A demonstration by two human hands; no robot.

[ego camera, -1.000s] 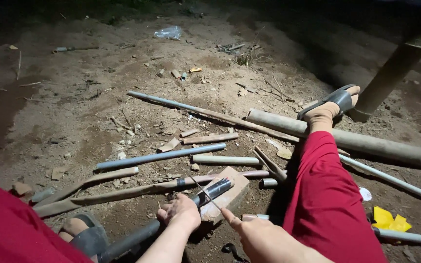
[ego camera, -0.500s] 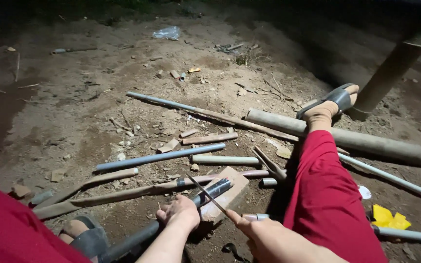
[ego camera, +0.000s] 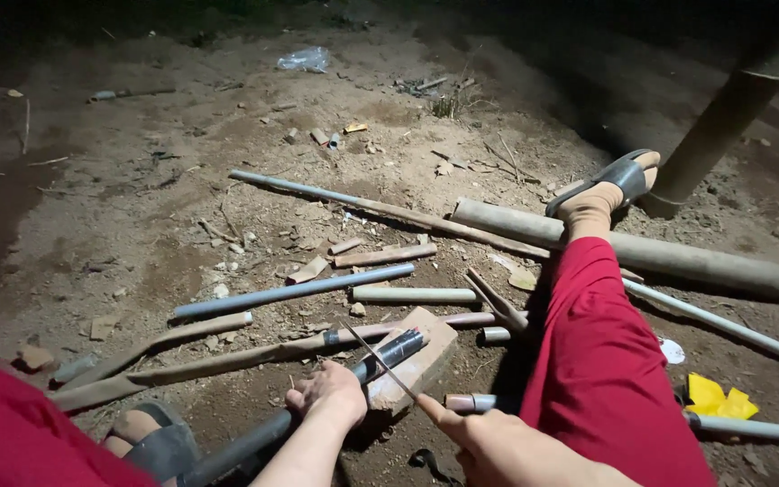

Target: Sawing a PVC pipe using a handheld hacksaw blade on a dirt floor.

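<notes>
At the far left our red-clad knee [ego camera: 11, 433] runs off the frame, and the ground beyond it sinks into darkness we cannot read. Our sandalled left foot [ego camera: 151, 437] is cut by the bottom edge. Next comes our left hand [ego camera: 331, 397], fingers curled down over a dark pipe [ego camera: 317, 410] and pressing it against the wooden block [ego camera: 416, 361] under its far end; the fingertips are tucked out of sight, so how tightly they close we cannot tell. The pipe's near end disappears beneath our forearm. Across it lies a thin blade [ego camera: 380, 361], slanting up to the left, its edge resting on the pipe near the block. Our right hand [ego camera: 484, 442] grips the blade's handle end, closed around it with one finger stretched along the blade; the handle itself is hidden in the palm. Further right our red trouser leg [ego camera: 601, 361] covers part of the pale poles [ego camera: 678, 261] on the dirt
</notes>
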